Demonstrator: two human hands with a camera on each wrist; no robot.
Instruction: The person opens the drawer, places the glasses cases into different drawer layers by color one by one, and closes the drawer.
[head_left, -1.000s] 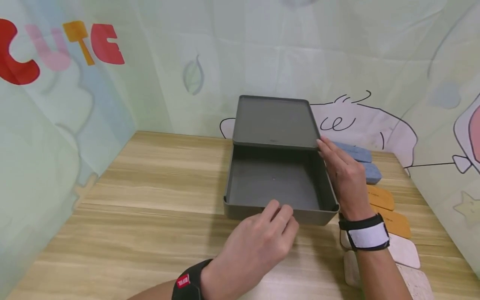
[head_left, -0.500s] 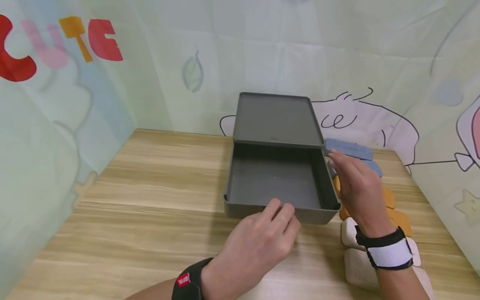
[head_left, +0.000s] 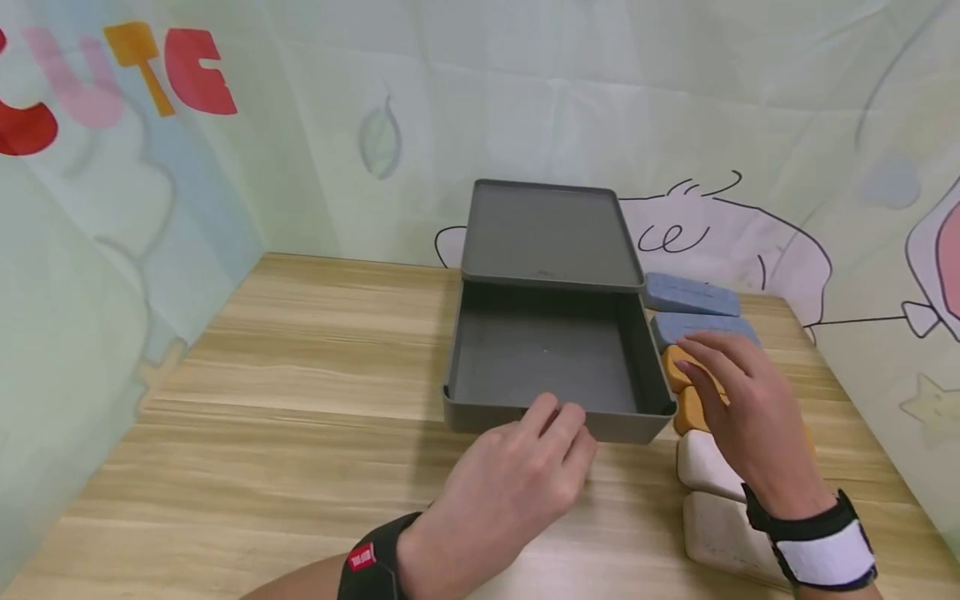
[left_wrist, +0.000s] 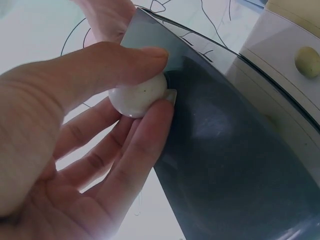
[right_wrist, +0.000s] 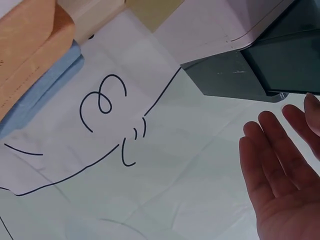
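Observation:
A grey drawer [head_left: 543, 358] is pulled out of its box, whose flat grey top [head_left: 551, 233] has a raised rim. My left hand [head_left: 498, 483] is at the drawer front. In the left wrist view its thumb and finger pinch a round white knob [left_wrist: 137, 97]; the head view hides the knob behind the fingers. My right hand [head_left: 757, 417] hovers over the blocks right of the drawer, thumb and fingers apart and holding nothing. Below it lie an orange block [head_left: 678, 367] and a second orange block [head_left: 690, 412], partly hidden by the hand.
Two blue blocks [head_left: 692, 293] lie at the back of the row, by the drawer's right side. Two whitish blocks [head_left: 727, 533] lie at its front. Printed cloth [head_left: 360, 100] stands behind and beside the wooden table [head_left: 300, 400].
My right hand has left the box's right side and moved right and toward me, over the orange blocks. My left hand stays at the drawer front.

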